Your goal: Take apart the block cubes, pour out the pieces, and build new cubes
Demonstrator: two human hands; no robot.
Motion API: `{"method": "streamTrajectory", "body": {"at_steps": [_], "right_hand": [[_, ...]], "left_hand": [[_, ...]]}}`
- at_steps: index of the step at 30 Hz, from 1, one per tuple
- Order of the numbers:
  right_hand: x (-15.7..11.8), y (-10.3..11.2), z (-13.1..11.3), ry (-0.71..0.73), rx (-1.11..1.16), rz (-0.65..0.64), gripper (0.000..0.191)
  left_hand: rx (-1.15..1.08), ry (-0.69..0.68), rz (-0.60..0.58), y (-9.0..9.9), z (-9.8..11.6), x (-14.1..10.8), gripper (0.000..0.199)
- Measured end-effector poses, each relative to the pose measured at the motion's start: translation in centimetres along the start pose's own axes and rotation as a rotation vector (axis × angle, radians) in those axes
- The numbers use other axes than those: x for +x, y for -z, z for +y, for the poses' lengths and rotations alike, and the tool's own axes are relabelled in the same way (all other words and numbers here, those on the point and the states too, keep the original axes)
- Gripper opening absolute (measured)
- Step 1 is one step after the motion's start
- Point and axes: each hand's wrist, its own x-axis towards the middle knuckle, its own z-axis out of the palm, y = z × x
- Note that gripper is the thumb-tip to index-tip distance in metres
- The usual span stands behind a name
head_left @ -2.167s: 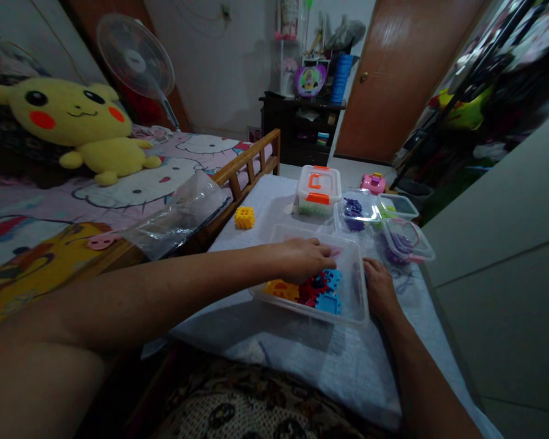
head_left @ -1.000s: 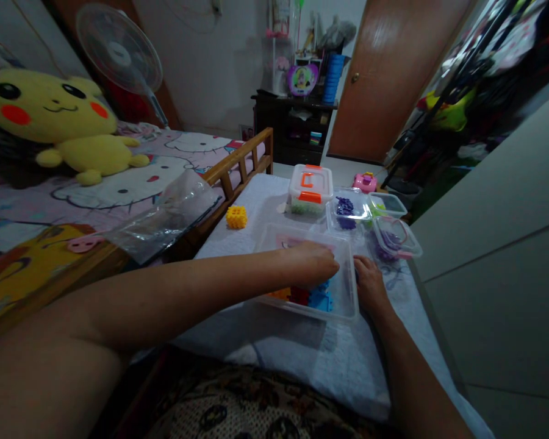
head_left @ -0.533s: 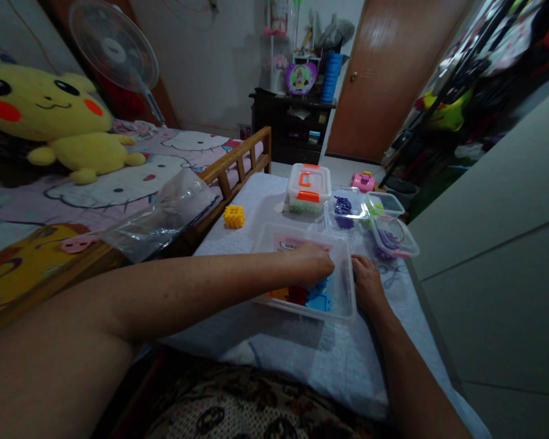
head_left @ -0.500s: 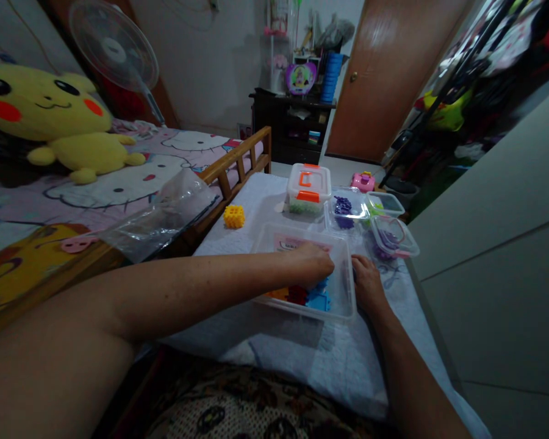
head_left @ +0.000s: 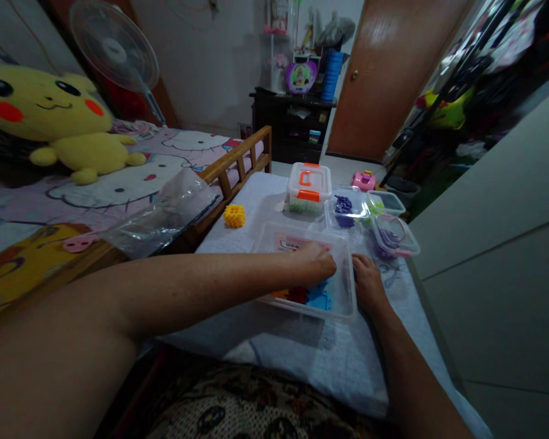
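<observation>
My left hand (head_left: 315, 263) reaches into a clear plastic box (head_left: 343, 302), its fingers curled; what they hold, if anything, is hidden. Under and beside it lie light blue pieces (head_left: 319, 299), dark red pieces (head_left: 297, 294) and orange pieces (head_left: 280, 294). A pink printed sheet (head_left: 283, 241) shows at the far side of the box. My right hand (head_left: 368, 274) is at the box's right outer side, fingers bent by the wall; their grip is too dark to make out. A yellow block cube (head_left: 234, 216) stands to the left.
Behind the box stands a lidded container (head_left: 309, 186) with orange clips. Open tubs with purple pieces (head_left: 344, 210) and a purple-filled tub (head_left: 391, 238) are at the right. A wooden bed rail (head_left: 238, 164) and a plastic bag (head_left: 165, 213) border the left side.
My left hand has shifted very slightly to the right inside the box. Everything else looks nearly the same.
</observation>
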Motion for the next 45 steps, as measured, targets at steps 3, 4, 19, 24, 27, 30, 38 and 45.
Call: {"method": "streamTrajectory", "body": {"at_steps": [3, 4, 19, 24, 27, 30, 38, 45], "right_hand": [[0.0, 0.0, 0.0, -0.004, 0.004, -0.005, 0.029], [0.0, 0.0, 0.0, -0.007, 0.004, -0.006, 0.030], [0.0, -0.2, 0.3, 0.012, 0.012, 0.010, 0.028], [0.0, -0.3, 0.4, 0.013, 0.016, 0.002, 0.028], [0.0, -0.3, 0.4, 0.000, 0.016, -0.001, 0.028], [0.0, -0.4, 0.4, 0.003, 0.015, 0.003, 0.028], [0.0, -0.3, 0.3, 0.002, 0.000, 0.001, 0.029], [0.0, -0.3, 0.3, 0.006, 0.000, -0.003, 0.027]], "left_hand": [[0.032, 0.022, -0.019, -0.1, -0.1, 0.1, 0.015], [0.040, 0.029, -0.022, -0.1, -0.1, 0.1, 0.014], [0.016, 0.053, -0.117, 3.7, -0.1, -1.4, 0.024], [-0.021, 0.124, -0.087, 5.1, -1.3, -3.2, 0.031], [-0.078, 0.236, -0.123, 5.5, -1.8, -4.9, 0.037], [-0.170, 0.293, -0.175, 5.2, -2.1, -5.8, 0.040], [-0.254, 0.424, -0.302, 3.5, -2.1, -5.2, 0.029], [-0.358, 0.412, -0.270, 2.7, -2.5, -5.1, 0.031]]}}
